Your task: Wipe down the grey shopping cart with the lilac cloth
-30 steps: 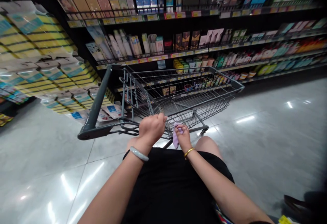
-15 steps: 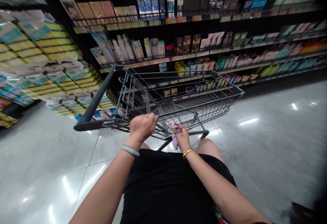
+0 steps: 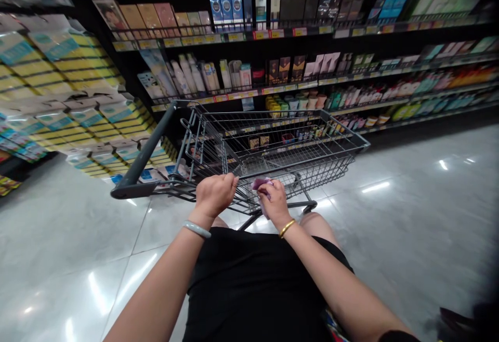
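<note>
A grey wire shopping cart (image 3: 273, 165) stands crosswise before me, its handle (image 3: 142, 155) off to the left. My left hand (image 3: 215, 195), with a pale bangle at the wrist, is closed around the near top rim of the cart. Just right of it, my right hand (image 3: 274, 202), wearing a gold bracelet, pinches a crumpled purple cloth (image 3: 262, 182) against the near side of the basket. Part of the cloth is hidden behind the fingers.
Shelves (image 3: 288, 90) of boxed and bottled goods run along the far side of the cart. Stacked yellow packs (image 3: 81, 108) rise on the left. Glossy grey floor (image 3: 413, 191) surrounds the cart.
My right hand has shifted slightly left and up with the purple cloth, which is now bunched closer to the rim. My left hand keeps its hold on the cart.
</note>
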Available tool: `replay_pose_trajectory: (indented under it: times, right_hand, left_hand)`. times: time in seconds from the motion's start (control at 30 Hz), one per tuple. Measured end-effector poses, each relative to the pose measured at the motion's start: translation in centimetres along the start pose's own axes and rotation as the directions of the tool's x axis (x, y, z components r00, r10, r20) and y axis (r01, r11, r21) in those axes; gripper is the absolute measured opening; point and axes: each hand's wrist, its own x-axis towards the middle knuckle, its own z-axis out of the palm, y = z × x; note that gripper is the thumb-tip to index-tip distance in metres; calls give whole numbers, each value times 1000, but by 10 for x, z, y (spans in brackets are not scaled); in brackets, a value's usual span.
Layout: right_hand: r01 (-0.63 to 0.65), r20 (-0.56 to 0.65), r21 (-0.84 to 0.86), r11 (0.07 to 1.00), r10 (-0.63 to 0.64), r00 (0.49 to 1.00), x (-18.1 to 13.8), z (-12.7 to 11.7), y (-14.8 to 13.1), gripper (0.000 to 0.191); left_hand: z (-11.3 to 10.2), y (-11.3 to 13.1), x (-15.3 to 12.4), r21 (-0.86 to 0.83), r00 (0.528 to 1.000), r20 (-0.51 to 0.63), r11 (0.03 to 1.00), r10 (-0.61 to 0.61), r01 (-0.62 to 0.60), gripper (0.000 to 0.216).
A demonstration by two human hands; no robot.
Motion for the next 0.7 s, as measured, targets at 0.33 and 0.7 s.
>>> replay_pose_trajectory:
  times: [0.33, 0.7]
  right_hand:
    - [168, 218, -86, 982, -146, 965, 94, -36, -49, 18]
    - [86, 653, -319, 944, 153, 741, 139, -26, -55, 23]
  left_hand:
    - [4, -1, -1, 7, 998, -61, 1000, 24, -24, 48]
    - [13, -2, -1, -9, 988, -144, 998, 53, -55, 44]
